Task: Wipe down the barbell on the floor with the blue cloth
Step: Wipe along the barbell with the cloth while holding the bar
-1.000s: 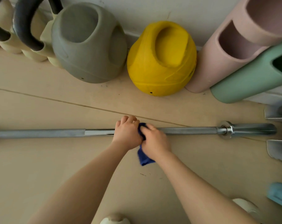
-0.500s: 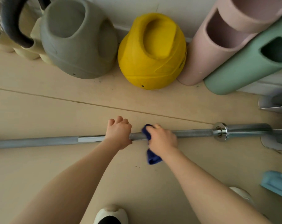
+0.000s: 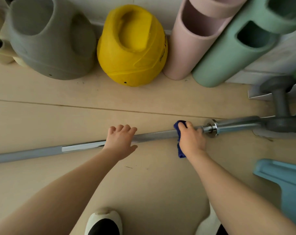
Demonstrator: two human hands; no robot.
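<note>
A long steel barbell (image 3: 154, 135) lies across the beige floor, running from the left edge up to a chrome collar and sleeve (image 3: 211, 128) at the right. My right hand (image 3: 192, 139) is wrapped over the shaft just left of the collar, gripping the dark blue cloth (image 3: 178, 129) around the bar; a tail of cloth hangs below the hand. My left hand (image 3: 121, 141) rests on the shaft further left, fingers spread and lifted rather than curled around it.
Along the wall stand a grey kettlebell (image 3: 49, 39), a yellow kettlebell (image 3: 132, 48), a pink cylinder (image 3: 191, 41) and a green cylinder (image 3: 232, 51). A grey dumbbell (image 3: 279, 106) sits at the bar's right end. A light blue object (image 3: 282, 182) lies at right. My shoe (image 3: 103, 221) is below.
My right hand has slid the cloth rightward along the shaft, from beside the left hand to near the collar. My left hand has loosened from a closed grip to spread fingers.
</note>
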